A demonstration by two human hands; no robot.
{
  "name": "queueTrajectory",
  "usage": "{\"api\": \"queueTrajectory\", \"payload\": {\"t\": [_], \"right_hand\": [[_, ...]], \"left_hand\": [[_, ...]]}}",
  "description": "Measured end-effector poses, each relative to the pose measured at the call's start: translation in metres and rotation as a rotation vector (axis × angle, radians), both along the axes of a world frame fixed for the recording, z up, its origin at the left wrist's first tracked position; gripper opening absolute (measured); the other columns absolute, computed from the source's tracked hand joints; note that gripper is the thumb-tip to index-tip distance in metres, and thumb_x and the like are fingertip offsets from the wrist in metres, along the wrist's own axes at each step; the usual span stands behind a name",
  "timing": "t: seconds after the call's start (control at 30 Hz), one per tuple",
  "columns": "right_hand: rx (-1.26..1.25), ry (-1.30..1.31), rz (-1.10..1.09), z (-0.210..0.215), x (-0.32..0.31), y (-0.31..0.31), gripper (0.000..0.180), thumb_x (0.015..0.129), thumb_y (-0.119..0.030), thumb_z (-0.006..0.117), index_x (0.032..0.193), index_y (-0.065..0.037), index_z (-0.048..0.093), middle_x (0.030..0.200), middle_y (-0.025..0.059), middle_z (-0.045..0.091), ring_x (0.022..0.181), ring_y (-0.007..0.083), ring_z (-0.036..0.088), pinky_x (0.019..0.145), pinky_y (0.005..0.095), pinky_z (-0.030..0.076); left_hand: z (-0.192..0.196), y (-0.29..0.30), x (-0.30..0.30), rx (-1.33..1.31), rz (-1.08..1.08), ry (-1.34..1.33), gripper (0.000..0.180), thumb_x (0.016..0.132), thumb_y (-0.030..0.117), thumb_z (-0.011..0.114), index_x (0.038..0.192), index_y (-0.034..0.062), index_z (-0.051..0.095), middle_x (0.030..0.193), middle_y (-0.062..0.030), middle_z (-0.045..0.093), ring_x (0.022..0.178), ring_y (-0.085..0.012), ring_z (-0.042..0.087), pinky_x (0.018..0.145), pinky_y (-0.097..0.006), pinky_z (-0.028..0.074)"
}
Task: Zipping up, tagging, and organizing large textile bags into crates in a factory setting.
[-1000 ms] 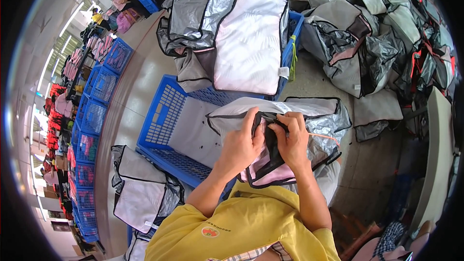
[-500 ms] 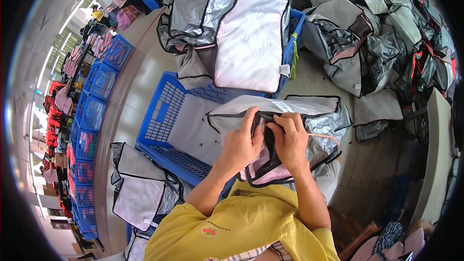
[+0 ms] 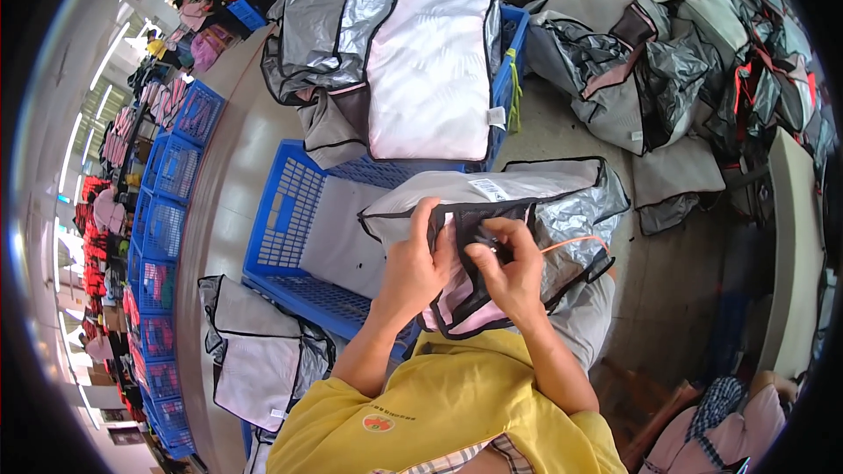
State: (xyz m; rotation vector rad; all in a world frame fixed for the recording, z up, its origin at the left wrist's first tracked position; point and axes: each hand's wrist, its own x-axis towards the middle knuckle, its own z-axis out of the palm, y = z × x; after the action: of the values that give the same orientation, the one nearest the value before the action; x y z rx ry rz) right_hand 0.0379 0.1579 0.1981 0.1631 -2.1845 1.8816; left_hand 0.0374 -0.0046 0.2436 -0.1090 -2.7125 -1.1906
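A white and pink bag piece with black edging and silver lining lies across my lap. My left hand grips its black-trimmed edge, with the thumb and index finger on either side. My right hand is closed, thumb against fingers, around a small dark thing with a metallic glint; its kind is too hidden to tell. An orange cord runs from beside this hand over the silver lining. Between my hands shows a dark strip of the bag piece.
A blue crate stands just beyond my left arm. Behind it, similar bag pieces lie over another blue crate. More are heaped at the far right, and some lie at the lower left. Stacked blue crates line the left.
My right hand has drawn slightly away from the left and lower. More of the dark strip shows between them. The whole view has shifted a little.
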Motion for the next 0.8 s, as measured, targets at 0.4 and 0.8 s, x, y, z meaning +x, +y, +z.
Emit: {"api": "queueTrajectory", "payload": {"t": [0.4, 0.8], "right_hand": [[0.027, -0.180, -0.127, -0.028, -0.004, 0.011, 0.040, 0.098, -0.020, 0.076, 0.124, 0.002, 0.057, 0.103, 0.0200, 0.070, 0.086, 0.0294, 0.069, 0.077, 0.0371, 0.055], [0.158, -0.059, 0.146, -0.037, 0.001, 0.014, 0.027, 0.078, 0.003, 0.081, 0.103, -0.004, 0.072, 0.089, 0.0103, 0.068, 0.080, 0.0280, 0.067, 0.072, 0.0360, 0.055]], "left_hand": [[-0.003, -0.005, 0.013, -0.095, -0.058, 0.059, 0.046, 0.097, 0.004, 0.066, 0.139, 0.0055, 0.047, 0.077, -0.0242, 0.068, 0.066, -0.0456, 0.069, 0.053, -0.048, 0.051], [-0.025, -0.016, 0.028, -0.226, -0.122, 0.332, 0.015, 0.084, -0.003, 0.074, 0.094, 0.0049, 0.065, 0.076, -0.0096, 0.051, 0.064, -0.0307, 0.057, 0.054, -0.041, 0.044]]}}
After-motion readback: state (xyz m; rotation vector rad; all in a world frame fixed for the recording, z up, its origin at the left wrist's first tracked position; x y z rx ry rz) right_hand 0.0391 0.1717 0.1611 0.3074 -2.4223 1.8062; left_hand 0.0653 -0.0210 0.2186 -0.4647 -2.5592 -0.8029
